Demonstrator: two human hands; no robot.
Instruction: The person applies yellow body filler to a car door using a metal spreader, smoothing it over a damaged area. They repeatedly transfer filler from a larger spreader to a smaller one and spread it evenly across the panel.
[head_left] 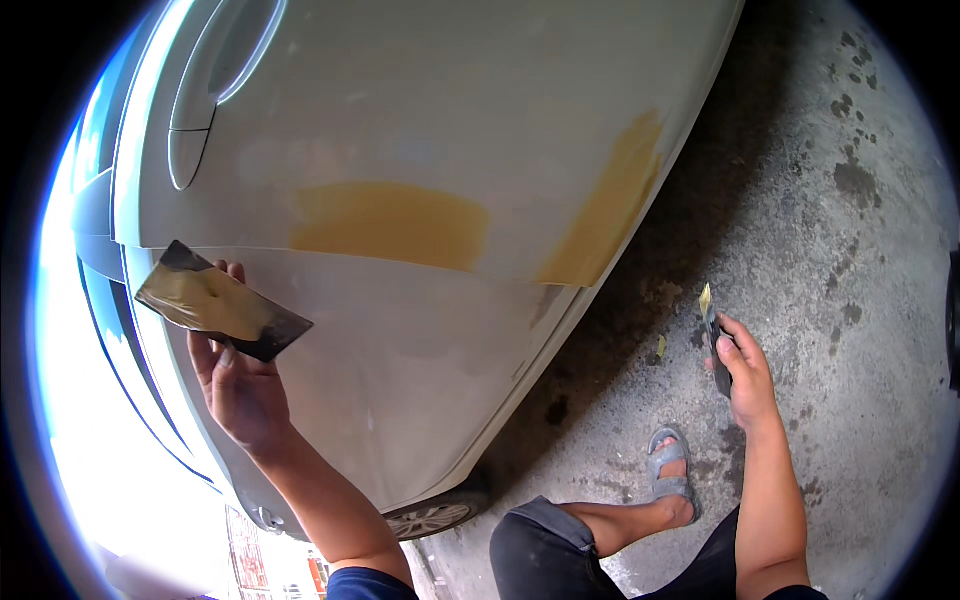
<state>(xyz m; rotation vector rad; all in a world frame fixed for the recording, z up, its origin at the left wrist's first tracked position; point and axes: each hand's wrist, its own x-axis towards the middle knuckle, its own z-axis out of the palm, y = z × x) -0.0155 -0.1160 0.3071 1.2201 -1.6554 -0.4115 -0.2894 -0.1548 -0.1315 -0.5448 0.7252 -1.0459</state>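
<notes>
In front of the white car door (380,370), my left hand (243,395) is closed on a dark rectangular mixing plate (270,332) smeared with yellow body filler (205,295). My right hand (752,378), out over the floor and apart from the car, grips a dark putty spreader (717,350), seen nearly edge-on, with a dab of yellow filler at its tip. One wide yellow-brown filler patch (395,222) covers the door just above its crease line. Another patch (605,215) runs along the door's edge to the right.
A door handle (190,130) is at the upper left of the car. Below the door, a wheel (435,517) shows. My sandalled foot (670,480) rests on the stained concrete floor (830,420). A small yellow scrap (661,346) lies there too. Bright light washes out the far left.
</notes>
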